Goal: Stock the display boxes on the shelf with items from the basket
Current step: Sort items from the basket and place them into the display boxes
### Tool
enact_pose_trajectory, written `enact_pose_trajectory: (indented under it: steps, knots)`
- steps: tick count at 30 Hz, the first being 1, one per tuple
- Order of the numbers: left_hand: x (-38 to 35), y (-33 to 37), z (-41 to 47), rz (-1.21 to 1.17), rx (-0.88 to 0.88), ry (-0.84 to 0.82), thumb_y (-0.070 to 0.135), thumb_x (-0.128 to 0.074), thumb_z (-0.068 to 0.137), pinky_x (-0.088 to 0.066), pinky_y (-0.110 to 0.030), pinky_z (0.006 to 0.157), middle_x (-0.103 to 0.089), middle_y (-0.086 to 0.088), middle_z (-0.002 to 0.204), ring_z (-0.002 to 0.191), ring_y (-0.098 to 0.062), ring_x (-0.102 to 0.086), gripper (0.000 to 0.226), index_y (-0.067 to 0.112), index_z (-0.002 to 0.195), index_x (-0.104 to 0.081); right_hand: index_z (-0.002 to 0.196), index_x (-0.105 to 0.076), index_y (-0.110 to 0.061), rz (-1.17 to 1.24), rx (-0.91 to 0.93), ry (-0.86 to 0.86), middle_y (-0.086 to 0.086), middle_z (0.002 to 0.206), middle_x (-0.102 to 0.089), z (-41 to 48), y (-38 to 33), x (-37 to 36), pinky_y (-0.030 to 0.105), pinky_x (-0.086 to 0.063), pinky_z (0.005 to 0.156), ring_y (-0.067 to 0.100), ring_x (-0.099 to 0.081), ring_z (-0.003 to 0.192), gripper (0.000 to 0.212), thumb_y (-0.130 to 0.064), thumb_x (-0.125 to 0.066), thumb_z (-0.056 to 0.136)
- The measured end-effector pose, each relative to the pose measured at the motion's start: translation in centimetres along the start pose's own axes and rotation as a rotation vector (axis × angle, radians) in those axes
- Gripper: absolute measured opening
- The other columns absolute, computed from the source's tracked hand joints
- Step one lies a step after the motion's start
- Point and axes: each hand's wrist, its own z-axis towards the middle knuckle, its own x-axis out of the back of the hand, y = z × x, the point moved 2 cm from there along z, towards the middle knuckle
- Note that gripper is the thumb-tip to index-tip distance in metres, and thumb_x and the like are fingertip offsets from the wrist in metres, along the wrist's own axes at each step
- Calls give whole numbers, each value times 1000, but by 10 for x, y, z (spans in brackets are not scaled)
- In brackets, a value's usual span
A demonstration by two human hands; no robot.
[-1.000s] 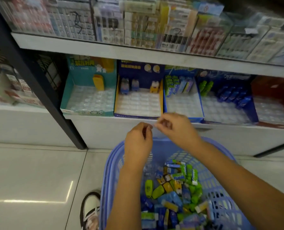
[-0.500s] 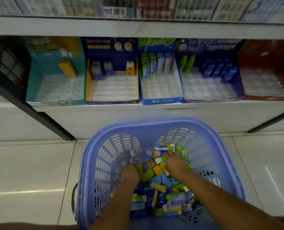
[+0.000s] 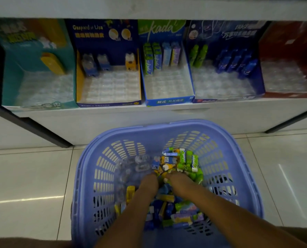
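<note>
both hands down in the basket

the left hand (image 3: pixel 150 182) and the right hand (image 3: pixel 178 182) sit side by side in the pile of small items (image 3: pixel 184 214) in the purple basket (image 3: pixel 167 125). both dig in, so i cannot tell if they hold anything. green sticks (image 3: pixel 188 162) lie just past the right hand, the nearer one. the display boxes (image 3: pixel 169 102) wait up ahead on the shelf (image 3: pixel 167 114), mostly empty.
</note>
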Motion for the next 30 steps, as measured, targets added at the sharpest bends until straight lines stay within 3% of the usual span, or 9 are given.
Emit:
enact_pose_trajectory:
  steps: [3, 5, 9, 12, 14, 16, 21, 25, 30]
  knots:
    - [8, -2, -3, -155, 56, -57, 14, -40, 101, -27, -33, 110, -35, -16, 147, 134, -26, -36, 39, 3, 138, -38, 132, -51, -11, 153, -3, 72, 12, 129, -55, -2, 5, 0, 32, -46, 89, 28, -54, 114, 41, -9, -54, 91]
    - [12, -5, -13, -195, 66, -28, 14, -43, 101, -36, -33, 105, -50, -17, 129, 113, -26, -51, 26, 8, 125, -48, 126, -55, -9, 262, -40, 75, 8, 114, -57, -2, 6, 2, 27, -40, 76, 21, -54, 100, 34, -13, -56, 91]
    - [33, -13, -37, -290, 91, -17, 12, -40, 100, -43, -34, 84, -54, -13, 98, 85, -23, -54, 14, 11, 107, -52, 76, -51, -10, 497, -73, 100, 8, 69, -42, -9, 5, 20, 29, -38, 65, 18, -44, 70, 17, -13, -57, 92]
    - [63, -10, -53, -569, 22, 7, 13, -50, 97, -44, -27, 61, -51, -3, 64, 63, -16, -54, 17, 10, 80, -45, 93, -57, -9, 1029, -37, -9, 10, 84, -59, -28, 6, 44, 28, -55, 64, 18, -59, 72, 4, -5, -57, 92]
    - [84, -2, -70, -924, -48, -33, 7, -55, 94, -52, -27, 55, -61, -6, 68, 64, -15, -60, 5, 4, 90, -56, 110, -56, -3, 1259, 51, -70, 18, 93, -64, -46, 4, 65, 26, -54, 59, 18, -63, 69, 17, -3, -53, 93]
    - [106, 7, -90, -1154, -127, -68, 7, -55, 94, -57, -30, 59, -64, -11, 82, 73, -19, -62, 9, 2, 100, -60, 110, -57, -4, 1316, 125, -38, 13, 79, -62, -64, 1, 87, 21, -45, 50, 14, -57, 55, 16, -6, -52, 94]
    - [159, 31, -135, -1422, -362, 22, 7, -54, 94, -59, -31, 63, -71, -4, 65, 59, -13, -68, 11, 4, 88, -63, 111, -59, -11, 1425, 225, 200, 3, 63, -49, -102, 2, 139, 17, -24, 39, 9, -36, 43, 23, -19, -42, 99]
    - [183, 44, -163, -1528, -480, 128, 7, -52, 94, -59, -30, 61, -70, -6, 63, 57, -13, -69, 11, 2, 89, -61, 97, -62, -9, 1569, 363, 423, 5, 64, -56, -133, -3, 177, 15, -29, 37, 7, -41, 40, 24, -19, -40, 99]
    - [197, 45, -182, -1598, -546, 241, 9, -52, 95, -60, -30, 64, -66, -14, 82, 75, -24, -65, 13, 4, 91, -62, 77, -63, -5, 1340, 377, 810, 3, 58, -66, -150, -12, 216, 15, -40, 40, 7, -54, 42, 29, -22, -50, 97]
